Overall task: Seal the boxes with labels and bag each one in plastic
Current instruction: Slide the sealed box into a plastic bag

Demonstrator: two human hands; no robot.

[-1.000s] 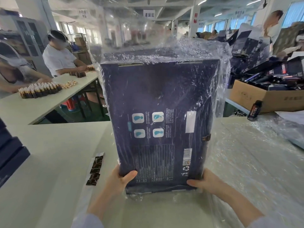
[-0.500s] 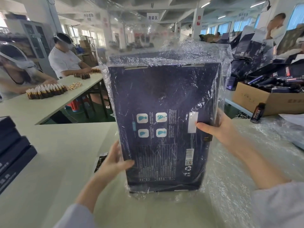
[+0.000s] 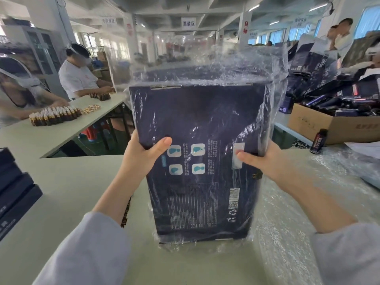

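Upright, bagged box (image 3: 201, 120), barcode (image 3: 234, 193), QR code (image 3: 233, 205)

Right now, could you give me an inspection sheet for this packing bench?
Surface: pale tabletop.
Job's things: dark blue box upright inside a clear plastic bag whose loose top rises above it; label strip lying on the table left of it.
Clutter: stacked dark boxes at left; crinkled plastic at right; small dark bottle beside a cardboard carton.
Hands: left hand and right hand grip the box's sides.
Cables: nothing seen.
Surroundings: two people at another table with rows of small bottles.
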